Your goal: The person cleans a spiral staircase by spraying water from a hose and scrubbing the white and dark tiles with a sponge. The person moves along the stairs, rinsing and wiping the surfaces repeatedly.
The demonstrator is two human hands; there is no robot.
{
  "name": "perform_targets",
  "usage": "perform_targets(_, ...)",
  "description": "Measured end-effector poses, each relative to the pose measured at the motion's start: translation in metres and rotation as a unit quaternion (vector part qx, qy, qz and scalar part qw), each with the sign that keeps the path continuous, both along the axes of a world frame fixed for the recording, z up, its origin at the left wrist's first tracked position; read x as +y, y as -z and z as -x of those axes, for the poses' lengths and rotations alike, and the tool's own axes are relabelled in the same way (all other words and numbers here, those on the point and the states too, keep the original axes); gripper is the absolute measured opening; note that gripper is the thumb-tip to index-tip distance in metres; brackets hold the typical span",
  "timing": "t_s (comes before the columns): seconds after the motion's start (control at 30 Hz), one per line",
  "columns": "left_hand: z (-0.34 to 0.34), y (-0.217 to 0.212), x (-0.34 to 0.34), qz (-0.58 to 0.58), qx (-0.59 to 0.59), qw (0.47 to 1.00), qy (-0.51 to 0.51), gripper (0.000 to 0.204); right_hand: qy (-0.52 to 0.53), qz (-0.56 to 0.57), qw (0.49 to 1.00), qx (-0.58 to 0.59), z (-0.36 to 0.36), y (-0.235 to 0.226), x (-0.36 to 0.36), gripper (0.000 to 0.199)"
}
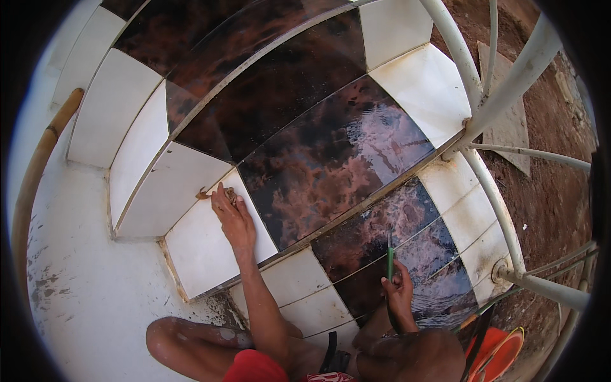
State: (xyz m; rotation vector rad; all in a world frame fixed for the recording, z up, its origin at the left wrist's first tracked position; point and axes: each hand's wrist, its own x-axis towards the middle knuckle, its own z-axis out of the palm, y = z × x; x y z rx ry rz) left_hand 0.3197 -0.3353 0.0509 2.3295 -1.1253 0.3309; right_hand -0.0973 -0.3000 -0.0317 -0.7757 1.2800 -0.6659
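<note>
On the white tile at the left end of a stair step, my left hand (234, 219) presses down with its fingers over a brown crumpled scrap (203, 193), perhaps cloth. Most of that scrap is hidden under the fingers. Lower down and to the right, my right hand (399, 294) grips a slim tool with a green handle (390, 262). Its thin metal end points away from me, and its exact kind is unclear. Under and around the hands are the dark red-black marbled tiles (286, 204), wet and shiny on the right.
White metal railing posts (487, 121) rise along the right side, with reddish soil (554, 191) beyond. An orange bucket-like container (499, 356) stands at lower right. A wooden pole (39, 165) leans along the white wall at left. Further steps climb ahead.
</note>
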Motion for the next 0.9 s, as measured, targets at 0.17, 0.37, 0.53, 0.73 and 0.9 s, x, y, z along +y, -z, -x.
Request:
perform_targets(0.17, 0.231, -0.011, -0.198, 0.008, 0.107, 0.939, 0.326, 0.046, -0.015, -0.025, 1.0, -0.009, 0.002, -0.007, 0.004, 0.057)
perform_targets(0.37, 0.416, -0.016, -0.236, 0.099, 0.417, 0.829, 0.358, 0.033, 0.018, 0.074, 0.997, 0.007, 0.012, -0.004, 0.007, 0.05)
perform_targets(0.53, 0.295, -0.01, -0.129, 0.085, 0.52, 0.799, 0.289, 0.029, -0.001, 0.005, 1.0, -0.009, 0.007, -0.002, 0.014, 0.054)
perform_targets(0.73, 0.108, -0.09, -0.008, 0.417, 0.403, 0.814, 0.037, 0.04, 0.009, -0.008, 0.999, -0.033, 0.002, -0.013, 0.007, 0.059)
perform_targets(0.9, 0.017, -0.04, -0.015, -0.016, 0.127, 0.982, -0.139, 0.065, 0.004, 0.007, 1.0, -0.011, 0.007, -0.015, 0.004, 0.06)
